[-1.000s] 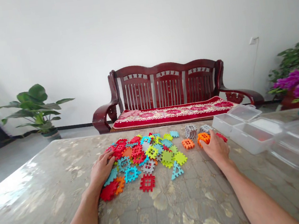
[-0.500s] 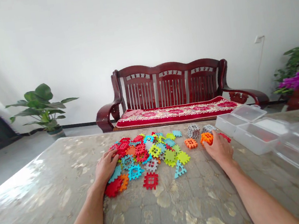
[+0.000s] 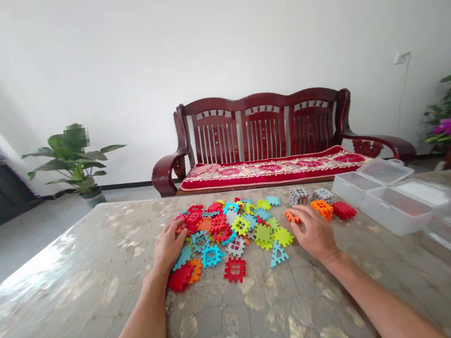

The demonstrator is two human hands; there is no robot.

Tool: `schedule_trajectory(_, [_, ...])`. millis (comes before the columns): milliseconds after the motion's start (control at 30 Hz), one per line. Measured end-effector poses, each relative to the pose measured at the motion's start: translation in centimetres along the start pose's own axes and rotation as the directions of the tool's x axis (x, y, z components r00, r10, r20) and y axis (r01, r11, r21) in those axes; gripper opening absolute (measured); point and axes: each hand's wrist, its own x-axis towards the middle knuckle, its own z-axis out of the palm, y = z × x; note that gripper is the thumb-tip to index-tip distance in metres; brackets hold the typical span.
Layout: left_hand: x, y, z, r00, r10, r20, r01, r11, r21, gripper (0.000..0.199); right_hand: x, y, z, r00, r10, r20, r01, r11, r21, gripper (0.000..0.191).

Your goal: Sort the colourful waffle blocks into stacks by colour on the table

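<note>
A mixed heap of notched plastic building tiles (image 3: 220, 228) in red, blue, green, grey and orange lies on the table. My left hand (image 3: 170, 246) rests at its left edge, fingers loosely stretched and touching the red tiles. My right hand (image 3: 315, 233) is over a small orange tile stack (image 3: 292, 216), thumb and fingers around it and partly hiding it. Just right of that hand stand another orange stack (image 3: 323, 210) and some red tiles (image 3: 344, 210). Behind are two grey stacks, one of them a taller grey stack (image 3: 299, 196).
Clear plastic boxes (image 3: 399, 212) with lids raised stand at the right of the table (image 3: 229, 323), which has a patterned cover. A blue triangle tile (image 3: 278, 254) and a red square tile (image 3: 235, 269) lie at the heap's front. Beyond is a wooden bench (image 3: 263, 125).
My right hand has left the orange stack near the red tiles and moved left to the smaller orange stack. My left hand stays by the heap. The view has turned slightly left.
</note>
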Motion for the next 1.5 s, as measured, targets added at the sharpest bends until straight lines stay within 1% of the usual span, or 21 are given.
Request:
schedule_trajectory(100, [-0.1,0.5,-0.3,0.996,0.059,-0.064,-0.061,0.998,-0.028,0.042,-0.6,-2.0,1.0,0.992,-0.060,0.113,0.054,0.997,0.056,0.034])
schedule_trajectory(200, [-0.3,1.4,-0.4,0.985,0.147,-0.092,-0.149,0.989,-0.023,0.037,-1.1,-2.8,1.4,0.982,-0.071,0.173,0.061,0.996,0.063,0.032])
schedule_trajectory(300, [-0.5,2.5,-0.4,0.979,0.197,-0.054,-0.196,0.980,0.017,0.036,-1.4,-2.8,1.6,0.976,-0.077,0.205,0.062,0.995,0.081,0.030])
schedule_trajectory(433, [-0.8,3.5,-0.3,0.975,0.222,0.024,-0.223,0.971,0.085,0.045,-1.4,-2.7,1.6,0.966,-0.092,0.241,0.068,0.992,0.106,0.028])
schedule_trajectory(533, [-0.9,3.8,-0.3,0.975,0.212,0.060,-0.218,0.970,0.110,0.049,-1.4,-2.7,1.6,0.962,-0.112,0.248,0.085,0.989,0.118,0.027])
schedule_trajectory(600, [-0.9,3.9,-0.3,0.976,0.208,0.066,-0.215,0.968,0.126,0.046,-1.3,-2.8,1.5,0.959,-0.127,0.252,0.099,0.987,0.123,0.026])
schedule_trajectory(733, [-0.9,3.9,-0.1,0.968,0.242,0.066,-0.249,0.959,0.135,0.039,-1.3,-2.8,1.5,0.955,-0.144,0.260,0.116,0.986,0.119,0.024])
schedule_trajectory(900, [-0.9,4.1,-0.1,0.961,0.270,0.051,-0.275,0.953,0.126,0.033,-1.4,-2.5,1.8,0.956,-0.156,0.250,0.127,0.983,0.129,0.022])
schedule_trajectory(1100, [-1.2,5.3,-0.8,0.948,0.318,0.012,-0.317,0.941,0.118,0.022,-1.4,-2.5,1.9,0.958,-0.168,0.233,0.138,0.981,0.136,0.020])
schedule_trajectory(1200, [-1.2,5.5,-1.1,0.941,0.339,-0.005,-0.337,0.936,0.104,0.018,-1.4,-2.5,1.8,0.959,-0.170,0.229,0.141,0.980,0.138,0.020])
schedule_trajectory(1300, [-1.3,5.6,-1.1,0.953,0.302,-0.016,-0.300,0.950,0.086,0.019,-1.4,-2.5,1.8,0.958,-0.171,0.231,0.140,0.980,0.142,0.020])
schedule_trajectory(1433, [-1.6,6.2,-0.9,0.973,0.231,0.020,-0.232,0.971,0.055,0.020,-1.4,-2.6,1.8,0.958,-0.172,0.229,0.142,0.980,0.141,0.021])
schedule_trajectory(1500, [-1.8,6.5,-0.7,0.977,0.215,0.017,-0.215,0.976,0.044,0.021,-1.4,-2.6,1.7,0.959,-0.168,0.229,0.140,0.981,0.136,0.021])
